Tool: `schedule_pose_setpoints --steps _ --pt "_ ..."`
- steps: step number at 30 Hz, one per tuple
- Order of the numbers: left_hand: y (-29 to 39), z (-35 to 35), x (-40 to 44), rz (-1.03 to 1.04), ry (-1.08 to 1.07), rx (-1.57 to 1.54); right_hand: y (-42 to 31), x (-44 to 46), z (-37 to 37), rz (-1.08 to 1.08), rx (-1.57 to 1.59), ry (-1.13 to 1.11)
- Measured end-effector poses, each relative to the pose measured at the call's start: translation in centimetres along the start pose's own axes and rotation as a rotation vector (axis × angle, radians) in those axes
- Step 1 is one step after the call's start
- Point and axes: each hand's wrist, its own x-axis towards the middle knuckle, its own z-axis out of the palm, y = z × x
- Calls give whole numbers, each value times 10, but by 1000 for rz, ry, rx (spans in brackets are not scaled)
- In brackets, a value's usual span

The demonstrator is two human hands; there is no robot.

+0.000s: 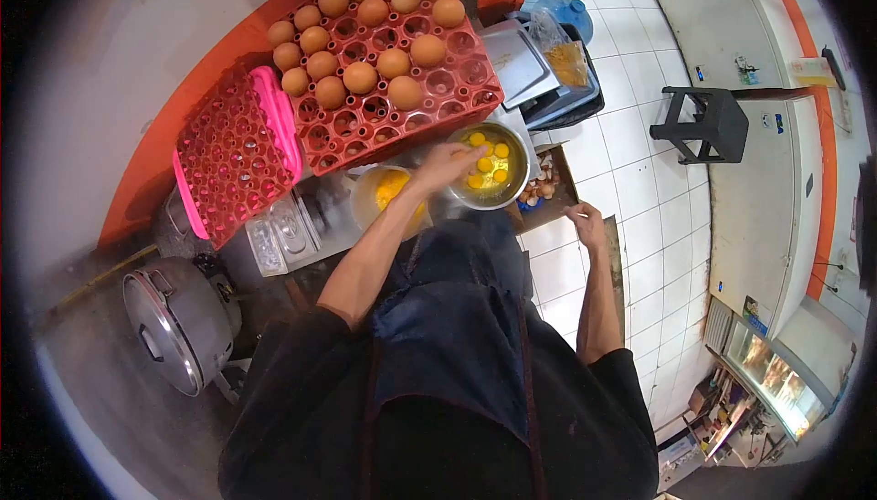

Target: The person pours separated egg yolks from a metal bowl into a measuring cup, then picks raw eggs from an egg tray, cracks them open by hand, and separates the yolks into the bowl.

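Observation:
My left hand (449,168) reaches over the near left rim of a round metal bowl (522,162). Its fingers are bent together above several raw egg yolks (484,164) in clear egg white; what they hold, if anything, is hidden. To the right, my right hand (586,221) hovers beside an open box of broken eggshells (539,188), its fingers loosely bent and apart, with nothing visible in them. Under my left forearm stands a pale bowl (364,197) with yellow-orange contents (391,188). Beyond the metal bowl, red egg trays (402,130) are stacked, the top one holding several brown eggs (360,77).
A pink-edged rack with an empty red egg tray (233,157) leans at left. Lidded metal containers (285,233) and a large pot (178,322) stand nearer me. Dark bins (571,103) sit beyond the bowl; a black stool (708,126) stands on the white tiled floor (639,199).

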Motion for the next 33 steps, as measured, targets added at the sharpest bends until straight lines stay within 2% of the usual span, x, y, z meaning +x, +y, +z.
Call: schedule_pose_setpoints --steps 2,4,6,8,12,14,16,17,19,23,30,33 --pt "-1 1 -1 -22 11 -58 -30 -8 8 -76 -73 -48" --pt "-6 3 -2 -24 24 -86 -54 -7 19 -344 -156 173" --pt "-5 7 -7 -24 45 -119 -132 -27 15 -302 -122 210" --pt "4 12 -18 -62 91 -216 -217 -57 10 -211 112 276" --pt "-8 16 -15 -20 51 -234 -311 -73 18 -680 37 345" --pt "-9 19 -16 -33 47 -230 -358 -87 35 -830 31 345" --pt "-7 21 -16 -50 45 -226 -389 -80 52 -1048 -136 334" --pt "-7 23 -17 -53 53 -216 -399 -69 62 -1050 -138 332" --pt "-7 24 -18 -56 65 -206 -413 -47 77 -1281 -302 330" --pt "-14 20 -18 -71 79 -349 -425 -36 70 -1225 -369 183" --pt "-21 23 -12 -102 77 -522 -416 -35 74 -1191 -218 234" --pt "-15 20 -18 -123 66 -603 -393 -62 72 -918 496 243"
